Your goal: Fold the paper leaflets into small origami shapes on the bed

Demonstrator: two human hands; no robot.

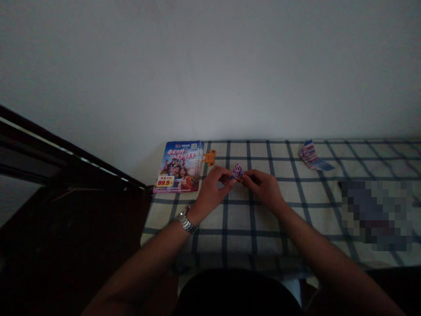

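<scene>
A small folded piece of coloured paper (pixel 237 170) is pinched between both hands above the checked cloth (pixel 237 224). My left hand (pixel 213 188), with a metal watch on its wrist, grips the paper's left side with closed fingers. From the right, my right hand (pixel 263 186) pinches the same paper. Both hands hover over the middle of the cloth.
A stack of colourful flyers (pixel 179 166) lies at the cloth's far left corner, with a small orange paper shape (pixel 209 157) beside it. A pile of folded paper pieces (pixel 312 157) sits at the far right. A blurred-out patch (pixel 376 215) lies right. Dark wooden furniture (pixel 66 210) stands left.
</scene>
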